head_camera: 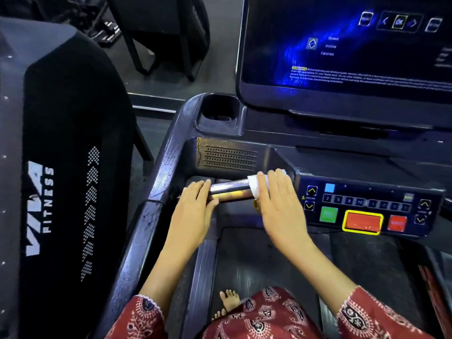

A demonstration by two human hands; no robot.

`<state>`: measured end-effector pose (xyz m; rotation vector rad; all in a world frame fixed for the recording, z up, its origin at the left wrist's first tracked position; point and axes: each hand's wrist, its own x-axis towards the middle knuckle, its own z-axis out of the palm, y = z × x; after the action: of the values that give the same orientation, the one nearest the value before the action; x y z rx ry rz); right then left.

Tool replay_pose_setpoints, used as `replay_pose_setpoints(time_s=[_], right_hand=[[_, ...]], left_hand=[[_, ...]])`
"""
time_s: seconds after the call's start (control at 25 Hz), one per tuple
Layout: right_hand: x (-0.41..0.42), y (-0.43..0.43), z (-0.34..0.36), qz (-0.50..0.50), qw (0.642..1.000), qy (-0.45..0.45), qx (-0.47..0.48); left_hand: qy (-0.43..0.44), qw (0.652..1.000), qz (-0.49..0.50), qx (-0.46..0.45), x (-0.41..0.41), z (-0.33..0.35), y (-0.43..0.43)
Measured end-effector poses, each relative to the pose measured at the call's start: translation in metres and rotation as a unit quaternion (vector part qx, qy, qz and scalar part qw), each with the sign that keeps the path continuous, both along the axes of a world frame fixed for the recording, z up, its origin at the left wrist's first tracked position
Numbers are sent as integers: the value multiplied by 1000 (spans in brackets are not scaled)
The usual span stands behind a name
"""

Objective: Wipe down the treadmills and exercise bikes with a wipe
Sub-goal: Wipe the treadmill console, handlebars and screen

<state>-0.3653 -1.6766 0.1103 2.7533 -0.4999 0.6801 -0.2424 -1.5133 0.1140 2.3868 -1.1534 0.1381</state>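
Left hand (pixel 193 211): lies flat, steadying chrome grip bar (pixel 230 190).
Right hand (pixel 276 204): fingers curled, holding wipe (pixel 254 185) around it.
Technique: best dragged leftward, twisting.
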Motion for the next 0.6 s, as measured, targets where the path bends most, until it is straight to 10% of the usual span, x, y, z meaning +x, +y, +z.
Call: replay_pose_setpoints(time_s=[0.28,0.6], right_hand=[[27,-4,4,82,996,43,-4],[-35,11,13,88,968,-104,213]], left_hand=[[59,998,-5,-20,3,-5,3],[28,999,-22,-11,-15,2,-1]])
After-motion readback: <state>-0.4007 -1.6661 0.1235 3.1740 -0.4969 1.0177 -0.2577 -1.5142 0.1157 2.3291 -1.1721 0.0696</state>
